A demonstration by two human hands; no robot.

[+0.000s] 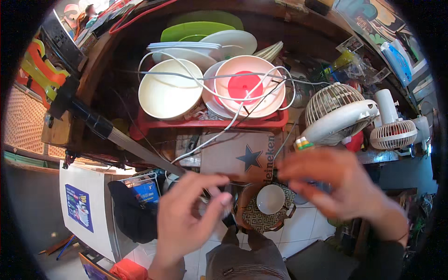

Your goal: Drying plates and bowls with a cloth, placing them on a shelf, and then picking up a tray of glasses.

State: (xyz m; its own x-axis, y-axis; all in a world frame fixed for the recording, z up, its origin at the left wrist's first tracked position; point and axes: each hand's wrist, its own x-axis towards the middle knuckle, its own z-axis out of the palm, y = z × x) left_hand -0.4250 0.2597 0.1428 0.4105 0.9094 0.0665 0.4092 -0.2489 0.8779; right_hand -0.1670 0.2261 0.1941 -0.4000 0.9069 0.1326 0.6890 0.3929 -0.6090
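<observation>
My left hand (186, 214) hovers at the front of the shelf, thumb and forefinger apart with a gap between them, and I see nothing held. To its right, my right hand (331, 184) is smeared by motion, its fingers stretched toward the left and the thumb apart below. Between and beyond the hands lies a pale board (219, 156) with a dark star. Behind the board, a red dish tray (205, 123) bears a cream bowl (170, 91) and a pink bowl (275, 88) with a red middle. A loose white cable (219, 133) loops over both bowls.
Green and white plates (196, 31) stand behind the bowls. Two small fans (338, 112) sit at the right. A metal pole (140, 149) slants down at the left. Below, a white bowl (270, 199) rests on a patterned seat (254, 219) near my legs.
</observation>
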